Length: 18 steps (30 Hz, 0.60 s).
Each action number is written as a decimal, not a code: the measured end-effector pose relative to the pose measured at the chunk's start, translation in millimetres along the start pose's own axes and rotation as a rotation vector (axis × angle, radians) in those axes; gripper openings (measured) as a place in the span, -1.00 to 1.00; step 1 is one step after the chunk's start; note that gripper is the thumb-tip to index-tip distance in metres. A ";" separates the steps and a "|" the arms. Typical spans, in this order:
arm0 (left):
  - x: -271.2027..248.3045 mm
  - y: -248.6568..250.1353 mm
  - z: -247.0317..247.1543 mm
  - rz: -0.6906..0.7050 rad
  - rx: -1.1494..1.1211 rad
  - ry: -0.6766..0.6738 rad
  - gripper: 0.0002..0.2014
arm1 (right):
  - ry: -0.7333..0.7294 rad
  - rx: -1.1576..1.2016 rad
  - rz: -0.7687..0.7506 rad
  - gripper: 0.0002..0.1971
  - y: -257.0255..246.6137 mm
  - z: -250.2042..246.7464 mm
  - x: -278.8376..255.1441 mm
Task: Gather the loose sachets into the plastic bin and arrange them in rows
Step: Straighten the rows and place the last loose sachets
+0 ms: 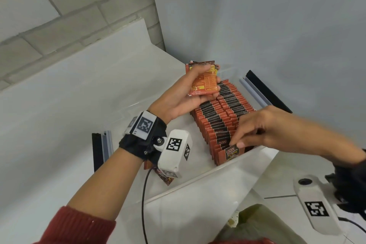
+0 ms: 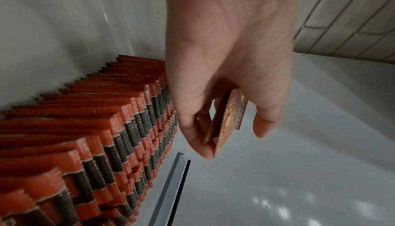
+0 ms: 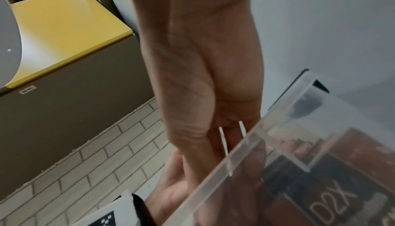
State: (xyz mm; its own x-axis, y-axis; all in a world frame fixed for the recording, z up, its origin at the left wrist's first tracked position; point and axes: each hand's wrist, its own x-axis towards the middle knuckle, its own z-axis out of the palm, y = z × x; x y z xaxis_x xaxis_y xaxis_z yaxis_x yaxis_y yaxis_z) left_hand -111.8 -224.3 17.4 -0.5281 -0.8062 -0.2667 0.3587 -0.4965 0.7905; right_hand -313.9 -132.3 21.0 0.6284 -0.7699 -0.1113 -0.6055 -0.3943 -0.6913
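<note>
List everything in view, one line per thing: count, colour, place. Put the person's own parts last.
rows of sachets: many, red and black, standing on edge in the bin
plastic bin: one, clear, on the counter
held sachets: a few, orange-red, in the left hand
loose sachets: at least two, red, under the left wrist camera
counter: one, white, below a brick wall
rails: two, black and grey, either side of the bin
left hand: grips the held sachets
right hand: pinches the front sachet of a row

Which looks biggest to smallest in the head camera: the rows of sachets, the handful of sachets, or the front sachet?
1. rows of sachets
2. handful of sachets in the left hand
3. front sachet, touched by the right hand
</note>
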 end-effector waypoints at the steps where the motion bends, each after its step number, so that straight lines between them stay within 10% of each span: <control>1: 0.0 -0.1 -0.1 -0.002 -0.004 0.000 -0.73 | -0.012 -0.008 0.003 -0.87 0.6 1.0 1.2; 18: 0.4 -0.6 -0.7 -0.052 -0.075 0.041 -0.74 | -0.163 0.047 0.050 -0.88 -2.3 -6.6 13.1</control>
State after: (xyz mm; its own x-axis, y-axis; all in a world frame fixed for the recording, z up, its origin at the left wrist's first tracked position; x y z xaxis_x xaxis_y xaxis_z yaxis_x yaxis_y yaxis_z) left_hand -111.7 -224.6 16.4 -0.5161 -0.7903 -0.3303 0.3885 -0.5597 0.7320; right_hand -307.5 -144.8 25.8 0.6711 -0.6952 -0.2575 -0.6166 -0.3305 -0.7146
